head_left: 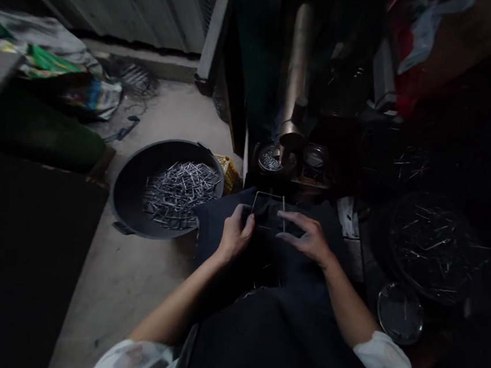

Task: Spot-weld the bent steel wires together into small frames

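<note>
Now, lap: your dark cloth apron [224, 228] lies over your knees and carries the work, so keep it flat and let nothing slide off its edge.
Left hand: your left hand [235, 236] has its fingers closed on the left leg of the thin bent steel wire piece [268, 195]; grip low and firm, I judge, so that the corner does not twist.
Right hand: your right hand [307, 238] has its fingers spread, with the tips pinching the right leg of the same wire; hold it lightly and keep both legs parallel.
Wire: it stands over the apron between your two hands, just before the machine; whether it is a closed frame I cannot tell.
Left basin: the round black plastic basin [130, 187] on the concrete floor [131, 289] holds a heap of short shiny steel rods [179, 192], near your left hand.
Right basin: a dark round tub of loose wires [435, 243] sits in shadow, and a small round metal lid [400, 312] lies beside it.
Machine: the dark press with its grey steel cylinder [299, 67] stands beyond the wire; keep your fingertips clear of its ram.
</note>
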`<state>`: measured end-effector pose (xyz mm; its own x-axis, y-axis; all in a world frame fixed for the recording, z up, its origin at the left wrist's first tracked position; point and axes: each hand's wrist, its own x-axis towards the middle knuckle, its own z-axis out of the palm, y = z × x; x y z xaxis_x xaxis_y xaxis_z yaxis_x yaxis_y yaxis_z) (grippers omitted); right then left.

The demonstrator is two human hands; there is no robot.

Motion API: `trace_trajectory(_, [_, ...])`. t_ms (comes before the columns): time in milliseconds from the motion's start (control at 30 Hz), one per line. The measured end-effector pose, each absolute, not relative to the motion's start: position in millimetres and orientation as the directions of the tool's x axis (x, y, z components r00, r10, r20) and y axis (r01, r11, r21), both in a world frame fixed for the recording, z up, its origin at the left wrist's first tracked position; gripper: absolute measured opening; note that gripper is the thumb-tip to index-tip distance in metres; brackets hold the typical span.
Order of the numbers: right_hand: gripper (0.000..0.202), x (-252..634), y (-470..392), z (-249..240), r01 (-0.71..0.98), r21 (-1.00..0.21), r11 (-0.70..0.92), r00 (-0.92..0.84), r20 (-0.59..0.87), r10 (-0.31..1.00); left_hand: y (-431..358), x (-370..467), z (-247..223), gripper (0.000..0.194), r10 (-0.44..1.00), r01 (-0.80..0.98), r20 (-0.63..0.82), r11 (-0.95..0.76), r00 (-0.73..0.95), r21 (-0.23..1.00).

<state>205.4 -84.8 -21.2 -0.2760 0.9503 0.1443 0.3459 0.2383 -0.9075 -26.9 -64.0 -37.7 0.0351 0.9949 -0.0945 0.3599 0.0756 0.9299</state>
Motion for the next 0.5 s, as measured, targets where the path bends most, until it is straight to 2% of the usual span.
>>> trace_trajectory(167, [0.054,189.4,-69.3,-25.3,0.385,-0.843,0.376,-0.323,0.259,0.910,-63.8,-6.2,-30.2,0.022,0.994,0.154,-0.105,0.099,0.028,0.983])
trace_trajectory(333, [0.054,193.1,-60.0,-19.9,0.416,-0.827,0.378,-0.294,0.271,0.917,-58.8,-1.0,-26.0,0.036,0.989,-0.049,-0.129,0.133,0.076,0.990])
trace_trajectory(500, [0.057,194.3,-51.1,-8.0,0.414,-0.832,0.369,-0.294,0.262,0.919,-56.3,2.5,-19.1,0.034,0.972,-0.216,-0.201,0.224,0.121,0.951])
